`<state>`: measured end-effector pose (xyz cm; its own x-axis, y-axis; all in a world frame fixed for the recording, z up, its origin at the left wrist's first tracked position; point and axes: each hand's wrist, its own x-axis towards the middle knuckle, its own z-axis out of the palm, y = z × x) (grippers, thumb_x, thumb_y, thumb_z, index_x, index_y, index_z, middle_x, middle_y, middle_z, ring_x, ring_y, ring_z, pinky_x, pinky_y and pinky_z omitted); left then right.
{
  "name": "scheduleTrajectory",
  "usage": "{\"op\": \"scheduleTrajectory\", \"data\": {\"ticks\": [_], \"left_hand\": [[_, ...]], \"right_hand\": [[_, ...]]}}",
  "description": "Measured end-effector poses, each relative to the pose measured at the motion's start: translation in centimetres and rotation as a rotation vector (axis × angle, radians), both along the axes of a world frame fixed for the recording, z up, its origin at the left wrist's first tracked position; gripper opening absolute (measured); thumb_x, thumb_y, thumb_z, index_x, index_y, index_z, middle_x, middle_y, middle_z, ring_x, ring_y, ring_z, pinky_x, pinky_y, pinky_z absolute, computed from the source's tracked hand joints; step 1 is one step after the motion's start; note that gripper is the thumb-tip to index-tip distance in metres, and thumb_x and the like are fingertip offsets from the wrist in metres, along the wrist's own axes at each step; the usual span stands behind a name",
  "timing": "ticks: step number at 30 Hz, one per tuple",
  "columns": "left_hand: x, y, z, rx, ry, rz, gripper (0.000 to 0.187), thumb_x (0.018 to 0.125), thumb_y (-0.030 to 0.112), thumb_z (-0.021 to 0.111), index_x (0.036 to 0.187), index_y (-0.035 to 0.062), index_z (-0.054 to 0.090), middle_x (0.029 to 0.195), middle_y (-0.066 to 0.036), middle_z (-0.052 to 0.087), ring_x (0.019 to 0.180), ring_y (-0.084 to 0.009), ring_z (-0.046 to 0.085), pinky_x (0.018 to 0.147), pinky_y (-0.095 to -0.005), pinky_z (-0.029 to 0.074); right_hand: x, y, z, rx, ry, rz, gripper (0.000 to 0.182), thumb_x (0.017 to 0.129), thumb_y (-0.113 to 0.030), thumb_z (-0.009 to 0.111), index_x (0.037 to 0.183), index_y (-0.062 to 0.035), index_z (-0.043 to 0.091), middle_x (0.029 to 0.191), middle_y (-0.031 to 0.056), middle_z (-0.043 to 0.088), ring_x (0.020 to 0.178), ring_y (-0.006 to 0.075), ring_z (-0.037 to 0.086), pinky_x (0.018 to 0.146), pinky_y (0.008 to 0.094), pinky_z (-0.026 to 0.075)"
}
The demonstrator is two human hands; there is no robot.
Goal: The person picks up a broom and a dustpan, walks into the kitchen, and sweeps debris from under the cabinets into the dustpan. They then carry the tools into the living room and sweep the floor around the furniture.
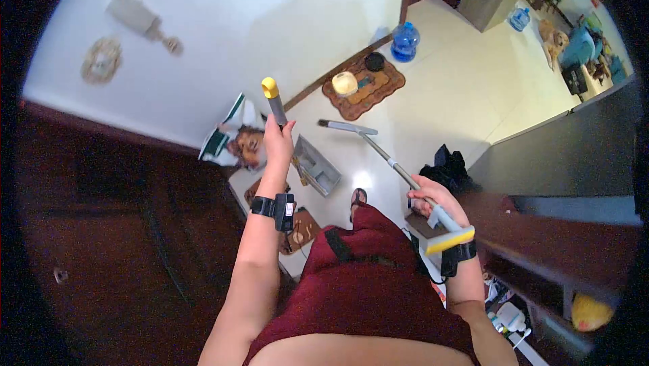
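Note:
My left hand (277, 141) is raised near the white wall, its fingers closed around a grey handle tube (277, 107) with a yellow, ring-like top end. On the other side, my right hand (438, 198) grips a thin metal pole (389, 157) that slants away toward the floor. A flat grey head (348, 126) with a dark tip sits at the pole's far end. Close to my right wrist is a grey and yellow crosspiece (449, 239), in line with the pole. The tube and the pole are apart.
Below my left hand stands a grey box (316, 166), beside a bag with a dog picture (247, 144). Farther off are a brown patterned mat (365, 88), a blue water jug (405, 42) and a dog (554, 42). A black bag (446, 168) lies beyond my right hand.

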<state>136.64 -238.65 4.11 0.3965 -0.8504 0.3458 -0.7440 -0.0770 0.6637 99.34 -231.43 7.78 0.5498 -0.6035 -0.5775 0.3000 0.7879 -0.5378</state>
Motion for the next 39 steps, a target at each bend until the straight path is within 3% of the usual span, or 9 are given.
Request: {"op": "scheduleTrajectory", "data": {"ticks": [6, 9, 16, 21, 24, 32, 36, 37, 39], "left_hand": [[-6.4, -16.5, -0.9, 0.102, 0.006, -0.125, 0.024, 0.078, 0.015, 0.061, 0.092, 0.0022, 0.046, 0.079, -0.016, 0.056, 0.073, -0.0327, 0.055, 0.065, -0.0387, 0.043], [-10.8, -25.6, -1.5, 0.110, 0.033, -0.218, 0.024, 0.078, 0.016, 0.061, 0.088, 0.0017, 0.044, 0.081, -0.020, 0.053, 0.077, -0.0382, 0.052, 0.065, -0.0423, 0.041], [-24.7, -46.6, -2.9, 0.065, -0.004, -0.425, 0.029, 0.079, 0.020, 0.062, 0.091, 0.0002, 0.045, 0.084, -0.021, 0.054, 0.078, -0.0396, 0.053, 0.066, -0.0439, 0.042], [-37.3, -58.2, -1.1, 0.095, -0.023, -0.578, 0.033, 0.079, 0.023, 0.060, 0.098, -0.0004, 0.045, 0.089, -0.022, 0.055, 0.084, -0.0399, 0.054, 0.069, -0.0443, 0.043], [-45.0, -63.8, -2.2, 0.068, -0.042, -0.689, 0.035, 0.080, 0.023, 0.059, 0.100, -0.0012, 0.044, 0.090, -0.023, 0.054, 0.084, -0.0400, 0.054, 0.070, -0.0445, 0.043], [-65.4, -74.4, 0.1, 0.073, 0.068, -0.957, 0.029, 0.080, 0.019, 0.059, 0.095, -0.0022, 0.046, 0.087, -0.022, 0.055, 0.082, -0.0398, 0.053, 0.070, -0.0420, 0.042], [-76.8, -81.5, 0.4, -0.022, 0.120, -0.973, 0.024, 0.079, 0.015, 0.059, 0.093, -0.0016, 0.048, 0.085, -0.018, 0.055, 0.078, -0.0353, 0.054, 0.068, -0.0394, 0.042], [-79.7, -82.9, 1.2, -0.030, 0.169, -0.987, 0.023, 0.079, 0.014, 0.059, 0.092, -0.0015, 0.048, 0.084, -0.017, 0.055, 0.077, -0.0337, 0.054, 0.068, -0.0389, 0.042], [-82.0, -83.4, 2.3, -0.021, 0.236, -0.987, 0.022, 0.079, 0.012, 0.059, 0.092, -0.0013, 0.049, 0.082, -0.016, 0.055, 0.075, -0.0310, 0.054, 0.067, -0.0377, 0.042]], "right_hand": [[-6.2, -8.3, 1.9, -0.111, 0.036, -0.060, 0.057, 0.075, -0.004, 0.051, 0.128, 0.0011, 0.031, 0.080, 0.0083, 0.056, 0.042, 0.0032, 0.040, 0.038, 0.0148, 0.031], [-9.3, -12.8, 3.4, -0.078, 0.000, -0.124, 0.062, 0.075, 0.000, 0.048, 0.133, -0.0014, 0.025, 0.081, 0.0126, 0.056, 0.039, 0.0049, 0.039, 0.036, 0.0151, 0.030], [-16.3, -25.0, 3.7, -0.113, 0.174, -0.128, 0.064, 0.076, 0.001, 0.050, 0.135, -0.0049, 0.025, 0.082, 0.0101, 0.056, 0.043, 0.0044, 0.041, 0.038, 0.0159, 0.033], [-23.0, -33.7, 3.1, -0.055, 0.377, -0.226, 0.066, 0.076, -0.003, 0.054, 0.135, -0.0032, 0.024, 0.072, 0.0009, 0.055, 0.044, 0.0054, 0.043, 0.038, 0.0189, 0.035], [-27.1, -38.8, 1.6, -0.079, 0.358, -0.337, 0.065, 0.073, -0.005, 0.054, 0.133, -0.0036, 0.028, 0.063, -0.0021, 0.048, 0.044, 0.0051, 0.043, 0.038, 0.0187, 0.034], [-45.2, -51.1, -3.8, 0.059, 0.465, -0.705, 0.075, 0.068, -0.003, 0.059, 0.132, 0.0068, 0.021, 0.064, 0.0010, 0.047, 0.047, 0.0087, 0.044, 0.041, 0.0216, 0.034], [-57.2, -56.7, -3.6, 0.070, 0.504, -0.690, 0.075, 0.068, -0.003, 0.061, 0.133, 0.0049, 0.024, 0.064, 0.0014, 0.047, 0.043, 0.0091, 0.043, 0.040, 0.0227, 0.034], [-59.8, -58.1, -2.3, 0.110, 0.497, -0.716, 0.060, 0.068, -0.001, 0.060, 0.124, 0.0026, 0.038, 0.062, -0.0001, 0.045, 0.041, 0.0085, 0.042, 0.038, 0.0233, 0.032], [-62.3, -59.3, -2.7, 0.080, 0.513, -0.734, 0.043, 0.069, -0.001, 0.060, 0.109, -0.0011, 0.045, 0.061, -0.0010, 0.044, 0.041, 0.0078, 0.042, 0.037, 0.0233, 0.031]]}}
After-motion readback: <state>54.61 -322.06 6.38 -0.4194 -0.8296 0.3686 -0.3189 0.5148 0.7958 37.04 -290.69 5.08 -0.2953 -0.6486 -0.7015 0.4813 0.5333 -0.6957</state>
